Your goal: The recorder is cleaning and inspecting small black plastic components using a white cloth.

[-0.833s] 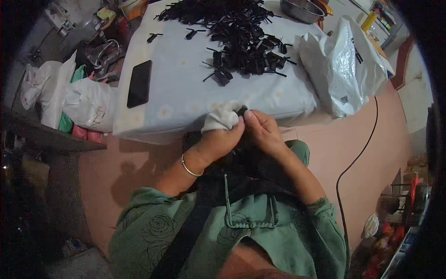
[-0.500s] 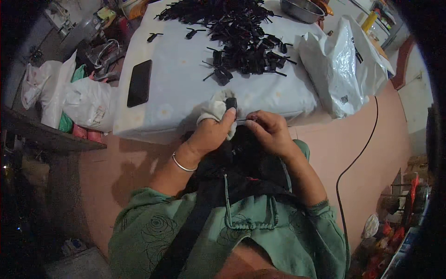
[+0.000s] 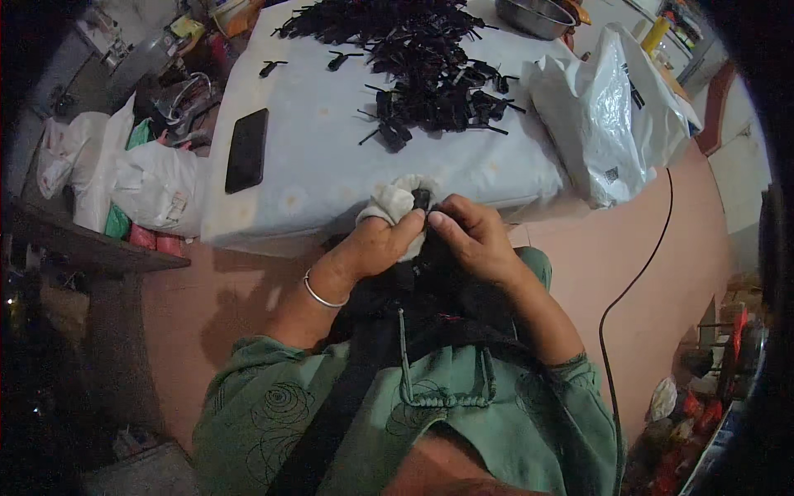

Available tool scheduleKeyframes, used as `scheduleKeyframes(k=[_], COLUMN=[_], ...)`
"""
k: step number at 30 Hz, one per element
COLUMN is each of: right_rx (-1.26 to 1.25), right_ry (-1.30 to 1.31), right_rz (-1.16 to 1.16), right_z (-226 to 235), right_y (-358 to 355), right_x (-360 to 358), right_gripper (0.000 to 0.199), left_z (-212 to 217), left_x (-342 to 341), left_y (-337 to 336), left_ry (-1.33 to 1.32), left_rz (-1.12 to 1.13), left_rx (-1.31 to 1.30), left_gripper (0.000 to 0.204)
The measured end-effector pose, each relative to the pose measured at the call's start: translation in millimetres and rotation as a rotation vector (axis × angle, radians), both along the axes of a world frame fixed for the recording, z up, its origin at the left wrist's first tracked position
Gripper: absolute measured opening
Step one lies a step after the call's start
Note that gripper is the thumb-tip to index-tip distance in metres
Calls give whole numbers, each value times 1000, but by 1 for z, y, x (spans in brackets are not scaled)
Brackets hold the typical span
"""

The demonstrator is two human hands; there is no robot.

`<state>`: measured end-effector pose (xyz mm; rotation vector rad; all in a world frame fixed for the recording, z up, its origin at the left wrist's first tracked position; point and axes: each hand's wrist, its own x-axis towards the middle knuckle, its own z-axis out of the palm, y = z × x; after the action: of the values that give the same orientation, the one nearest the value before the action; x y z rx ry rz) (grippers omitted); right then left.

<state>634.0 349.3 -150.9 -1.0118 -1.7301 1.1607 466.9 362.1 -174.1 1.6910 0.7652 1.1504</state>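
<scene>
A: Position of the small black part [image 3: 422, 199]?
B: At the tabletop's [image 3: 318, 161] near edge in view, against a white cloth [image 3: 387, 203]. Long axis appears to run roughly away from the body; partly hidden.
A: Left hand [image 3: 379, 243]?
B: Fingers clamped on cloth and part, thumb on the near end.
A: Right hand [image 3: 480, 238]?
B: Just right of the part, thumb and forefinger close to it. Cannot tell whether they pinch anything. Part lies left of these fingertips; left hand is nearer, being on it.
A: Surroundings?
B: Heap of black parts [image 3: 438, 87] beyond the hands, black phone [image 3: 246, 150] to the left, white plastic bag [image 3: 591, 124] right, metal bowl [image 3: 536, 18] at the far right corner.
</scene>
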Motion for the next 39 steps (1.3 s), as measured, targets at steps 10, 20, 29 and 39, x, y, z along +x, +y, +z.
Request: scheduleKeyframes(k=[10, 20, 29, 39], right_rx=[25, -47, 144, 546], right_ry=[-108, 19, -404, -694], right_rz=[66, 98, -79, -296], right_z=[11, -29, -3, -12], right_y=[0, 5, 26, 89], right_x=[0, -7, 13, -53], right_gripper=[24, 24, 23, 26], left_z=[16, -3, 33, 1], left_x=[2, 11, -14, -28], left_y=[-11, -15, -2, 4], left_ry=[-43, 396, 658, 328], left_rz=[-7, 269, 133, 248], left_rx=[-232, 283, 160, -196], left_gripper=[27, 19, 32, 25])
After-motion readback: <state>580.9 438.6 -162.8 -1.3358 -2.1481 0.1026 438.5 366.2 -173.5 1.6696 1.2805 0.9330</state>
